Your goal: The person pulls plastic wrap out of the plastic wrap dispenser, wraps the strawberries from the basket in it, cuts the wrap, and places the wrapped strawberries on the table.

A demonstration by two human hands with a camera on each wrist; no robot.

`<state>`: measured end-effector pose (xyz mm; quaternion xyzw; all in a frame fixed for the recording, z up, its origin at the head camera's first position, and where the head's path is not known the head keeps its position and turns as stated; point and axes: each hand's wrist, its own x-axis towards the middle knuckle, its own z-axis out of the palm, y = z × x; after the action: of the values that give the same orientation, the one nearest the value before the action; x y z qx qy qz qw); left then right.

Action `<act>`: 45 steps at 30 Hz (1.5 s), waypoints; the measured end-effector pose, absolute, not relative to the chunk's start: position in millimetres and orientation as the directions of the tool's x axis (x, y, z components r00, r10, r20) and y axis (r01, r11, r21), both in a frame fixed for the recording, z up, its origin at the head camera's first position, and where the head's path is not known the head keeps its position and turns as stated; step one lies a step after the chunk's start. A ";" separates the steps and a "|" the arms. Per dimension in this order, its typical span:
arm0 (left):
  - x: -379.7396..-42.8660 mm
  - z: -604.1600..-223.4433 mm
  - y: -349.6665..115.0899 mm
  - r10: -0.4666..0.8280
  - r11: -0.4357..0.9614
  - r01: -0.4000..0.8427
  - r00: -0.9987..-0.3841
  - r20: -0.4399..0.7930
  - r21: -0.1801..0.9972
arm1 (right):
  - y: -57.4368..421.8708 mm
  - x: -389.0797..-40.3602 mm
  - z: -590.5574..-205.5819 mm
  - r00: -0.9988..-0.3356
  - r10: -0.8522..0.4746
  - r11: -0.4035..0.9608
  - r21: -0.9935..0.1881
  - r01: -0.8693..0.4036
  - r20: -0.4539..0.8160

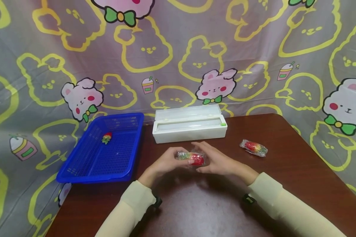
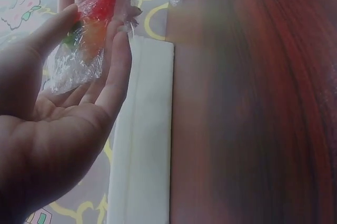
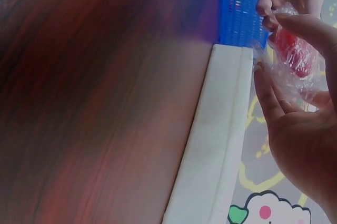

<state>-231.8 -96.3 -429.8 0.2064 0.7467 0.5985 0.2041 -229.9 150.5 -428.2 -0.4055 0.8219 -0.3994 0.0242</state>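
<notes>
A strawberry wrapped in clear cling film is between both hands, above the table. My left hand grips its leafy green end, thumb on the near side and fingers behind. The right hand curves round the red end, thumb below and fingers above. Loose film shows at the right fingertips in the right wrist view. Crinkled film bunches over the left palm in the left wrist view. Just behind the hands sits a long white cling film dispenser with its lid raised.
On the left stands a blue plastic basket with one unwrapped strawberry in it. Another film-wrapped strawberry lies on the brown table to the right. A patterned curtain hangs behind and beside the table.
</notes>
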 end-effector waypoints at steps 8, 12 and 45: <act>-230.9 -430.5 -94.3 0.534 0.199 0.063 -0.844 -0.054 0.978 | 144.6 -228.5 -428.4 -0.691 -0.665 0.360 -0.689 -0.629 0.284; -229.8 -430.0 -93.9 0.486 0.246 0.093 -0.873 -0.040 0.965 | 143.0 -228.3 -426.4 -0.720 -0.649 0.368 -0.726 -0.581 0.247; -225.7 -430.3 -87.8 0.488 0.184 -0.042 -0.863 -0.128 0.982 | 152.9 -225.1 -431.8 -0.676 -0.658 0.388 -0.619 -0.683 0.333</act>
<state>-225.7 -87.8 -430.3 0.1509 0.7392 0.6206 0.2135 -225.1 152.9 -431.8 -0.4024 0.8328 -0.3798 -0.0164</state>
